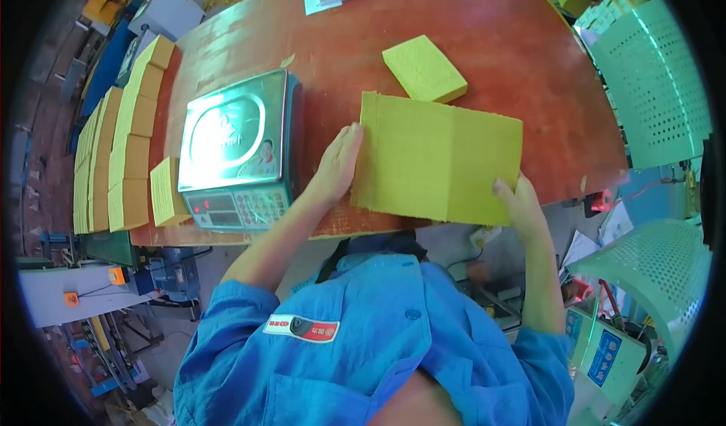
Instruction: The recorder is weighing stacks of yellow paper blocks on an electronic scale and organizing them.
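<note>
My right hand [525,203] pinches the lower right corner of one yellow cardboard piece [446,161], thumb on its near face, while my left hand [336,165] lies along its left edge with fingers extended, whether gripping or just pressing I cannot tell. I have that piece over the near edge of one red table [529,55], right of one scale [234,135]. One yellow box [425,69] lies just beyond the piece, and another small box [168,192] stands beside the scale, near rows of boxes [128,154] too crowded to count.

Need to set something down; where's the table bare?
Bare table shows between scale and small box, and right of that box to the right edge. Crowded: left side, with scale and box rows; held cardboard covers near middle.
</note>
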`<act>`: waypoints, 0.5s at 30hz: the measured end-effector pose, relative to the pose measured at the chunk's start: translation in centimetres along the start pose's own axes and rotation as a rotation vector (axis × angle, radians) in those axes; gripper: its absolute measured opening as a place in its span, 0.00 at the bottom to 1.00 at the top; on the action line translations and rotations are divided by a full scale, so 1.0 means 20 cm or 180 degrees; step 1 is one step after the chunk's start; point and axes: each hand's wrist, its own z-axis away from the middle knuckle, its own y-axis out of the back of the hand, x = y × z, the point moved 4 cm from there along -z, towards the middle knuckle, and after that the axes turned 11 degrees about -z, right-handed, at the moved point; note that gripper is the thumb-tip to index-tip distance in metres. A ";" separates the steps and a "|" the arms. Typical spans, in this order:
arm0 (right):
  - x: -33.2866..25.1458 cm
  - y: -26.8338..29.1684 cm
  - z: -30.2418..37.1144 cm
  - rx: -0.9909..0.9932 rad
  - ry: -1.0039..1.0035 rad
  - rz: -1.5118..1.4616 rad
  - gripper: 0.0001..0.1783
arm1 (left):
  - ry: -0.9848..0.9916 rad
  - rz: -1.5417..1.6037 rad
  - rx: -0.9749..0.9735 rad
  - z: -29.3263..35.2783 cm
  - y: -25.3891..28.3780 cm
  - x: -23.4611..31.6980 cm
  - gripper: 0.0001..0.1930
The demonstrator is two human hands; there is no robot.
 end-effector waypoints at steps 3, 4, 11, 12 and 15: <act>-0.01 -0.02 0.08 0.0260 0.0530 0.0115 0.29 | -0.1126 -0.0418 0.0121 0.08 0.05 0.22 0.32; -0.01 -0.01 0.10 0.0405 0.0702 0.0118 0.31 | -0.1107 -0.0425 0.0133 0.11 0.05 0.17 0.32; 0.24 0.03 0.09 0.0726 0.0781 -0.0046 0.29 | 0.0055 0.2140 -0.0794 0.18 0.06 -0.01 0.39; 0.23 0.02 0.08 0.0731 0.0783 -0.0011 0.28 | 0.0061 0.2152 -0.0792 0.17 0.06 0.01 0.39; 0.25 0.04 0.05 0.0722 0.0787 0.0135 0.27 | 0.0522 0.2083 -0.0527 0.11 0.06 0.04 0.32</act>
